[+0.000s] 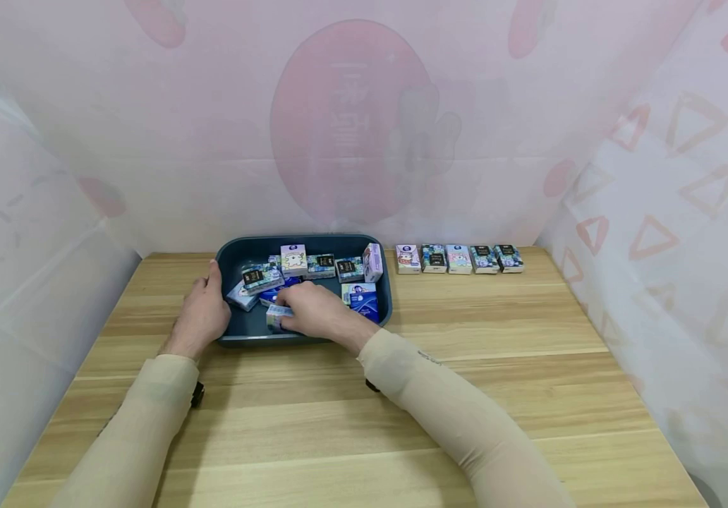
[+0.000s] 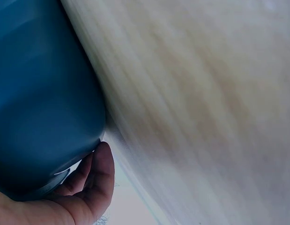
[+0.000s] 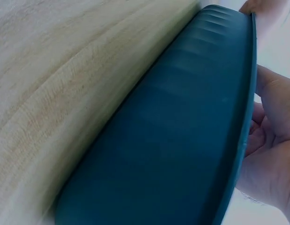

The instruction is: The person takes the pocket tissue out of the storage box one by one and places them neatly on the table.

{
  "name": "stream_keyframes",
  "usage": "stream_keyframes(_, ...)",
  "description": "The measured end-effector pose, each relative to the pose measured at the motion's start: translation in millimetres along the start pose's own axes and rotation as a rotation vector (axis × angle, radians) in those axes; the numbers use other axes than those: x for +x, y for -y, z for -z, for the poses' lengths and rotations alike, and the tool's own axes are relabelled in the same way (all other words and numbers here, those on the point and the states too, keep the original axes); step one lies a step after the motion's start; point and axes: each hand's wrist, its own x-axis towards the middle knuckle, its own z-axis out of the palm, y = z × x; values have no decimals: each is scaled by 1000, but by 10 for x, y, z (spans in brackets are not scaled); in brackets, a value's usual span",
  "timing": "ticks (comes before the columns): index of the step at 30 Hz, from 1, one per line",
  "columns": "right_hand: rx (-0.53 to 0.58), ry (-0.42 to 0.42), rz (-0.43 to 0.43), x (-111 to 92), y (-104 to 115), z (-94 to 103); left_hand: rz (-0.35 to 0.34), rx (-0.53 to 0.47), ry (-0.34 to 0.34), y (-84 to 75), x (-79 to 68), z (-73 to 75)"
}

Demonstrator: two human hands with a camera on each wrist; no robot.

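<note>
Left hand [image 1: 202,314] gripped the smooth, round-cornered tray [image 3: 154,136], fingers [image 2: 103,176] curled outside; right hand [image 1: 316,310], fingertips partly hidden, pinched a boxy pale packet [image 1: 274,319].

Cream-beige long sleeves both sides: left sleeve [image 1: 132,434] and right sleeve [image 1: 465,420], fairly smooth, cuffs [image 1: 176,360] at the wrists, left hand [image 1: 202,314] and right hand [image 1: 316,310] bare. Right sleeve has small dark lettering [image 1: 429,358] near the cuff, too small to read, plus a faint greyish patch [image 1: 396,363] and creases further up. Black block [image 1: 197,394] juts from the left sleeve's inner edge, smaller black piece [image 1: 372,386] under the right one.
</note>
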Motion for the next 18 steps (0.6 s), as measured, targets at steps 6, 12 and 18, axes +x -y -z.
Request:
stream_keyframes(6,74,-56,-12,-79,-1,88,8,2,13,-13,-7,17)
stream_keyframes(12,151,-98,-13,-176,-40,176,4,11,-2,35,33,-24)
stream_keyframes(18,232,-130,-35,-294,-163,298,-3,8,8,-12,-15,12)
